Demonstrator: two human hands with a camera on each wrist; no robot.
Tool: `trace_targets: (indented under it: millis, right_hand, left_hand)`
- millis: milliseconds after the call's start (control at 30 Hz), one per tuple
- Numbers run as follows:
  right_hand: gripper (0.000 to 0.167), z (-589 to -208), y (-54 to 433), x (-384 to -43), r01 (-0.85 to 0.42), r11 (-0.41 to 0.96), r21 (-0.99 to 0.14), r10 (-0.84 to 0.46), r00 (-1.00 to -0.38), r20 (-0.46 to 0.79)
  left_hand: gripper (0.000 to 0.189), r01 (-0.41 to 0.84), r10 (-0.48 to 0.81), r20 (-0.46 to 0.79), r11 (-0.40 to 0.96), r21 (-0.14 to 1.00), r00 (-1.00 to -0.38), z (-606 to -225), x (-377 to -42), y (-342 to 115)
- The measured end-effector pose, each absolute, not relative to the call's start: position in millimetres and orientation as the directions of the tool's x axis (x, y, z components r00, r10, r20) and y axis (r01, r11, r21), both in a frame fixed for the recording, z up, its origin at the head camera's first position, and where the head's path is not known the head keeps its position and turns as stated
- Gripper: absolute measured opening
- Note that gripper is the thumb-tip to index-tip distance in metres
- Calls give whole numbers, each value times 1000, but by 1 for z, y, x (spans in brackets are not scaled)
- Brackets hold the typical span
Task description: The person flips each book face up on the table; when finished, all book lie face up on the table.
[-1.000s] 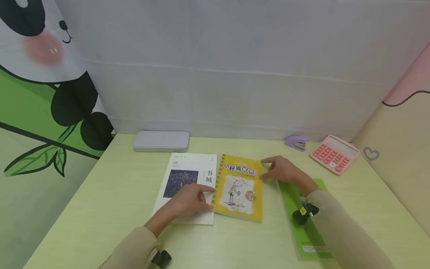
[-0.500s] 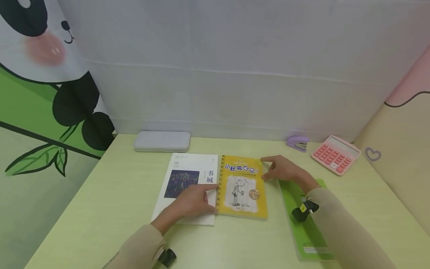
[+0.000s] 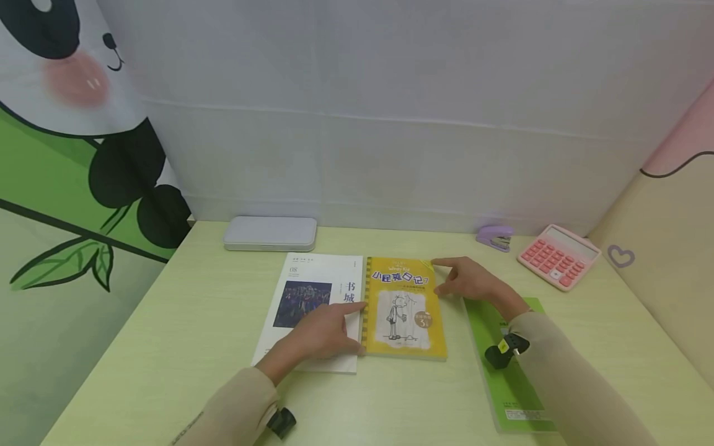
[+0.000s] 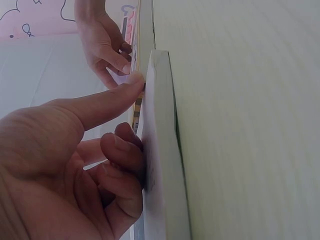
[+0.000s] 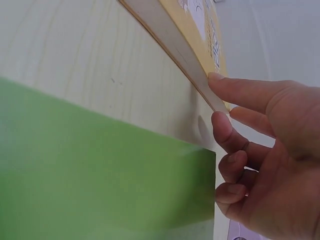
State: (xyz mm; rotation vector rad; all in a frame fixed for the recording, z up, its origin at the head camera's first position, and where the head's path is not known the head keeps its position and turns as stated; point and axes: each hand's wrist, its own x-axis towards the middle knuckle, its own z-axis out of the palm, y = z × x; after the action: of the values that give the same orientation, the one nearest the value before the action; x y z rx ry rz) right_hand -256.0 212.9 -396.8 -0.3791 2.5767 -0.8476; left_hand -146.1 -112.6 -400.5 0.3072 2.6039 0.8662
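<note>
One white book (image 3: 301, 297), one yellow book (image 3: 404, 313) and one green book (image 3: 504, 390) made three books on one surface (image 3: 167, 303). There were also one flat case (image 3: 270, 233), one purple stapler (image 3: 494, 236) and one pink calculator (image 3: 559, 257). One left grip (image 3: 325, 332) and one right grip (image 3: 470, 280) made two, plus two black wrist devices (image 3: 282, 422).

Yellow cartoon-print book (image 3: 403, 319), white book (image 3: 303, 300), pink calculator (image 3: 559, 257)

"书城" and "08" on white book (image 3: 304, 297), "小屁孩日记" on yellow book (image 3: 405, 310), possibly "3" on its badge (image 3: 423, 319)
</note>
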Motion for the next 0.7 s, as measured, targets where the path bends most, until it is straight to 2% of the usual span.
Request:
trace_targets:
  millis: [300, 700]
  right_hand:
    - [75, -395, 214, -256, -136, 786, -604, -379, -877, -296]
    - [84, -394, 219, -258, -150, 785, -601, -412, -851, -326]
  left_hand:
    - [92, 82, 320, -291, 787, 611, -901, -400, -146, -111]
    - [91, 72, 313, -298, 789, 611, -902, -399, -146, -111]
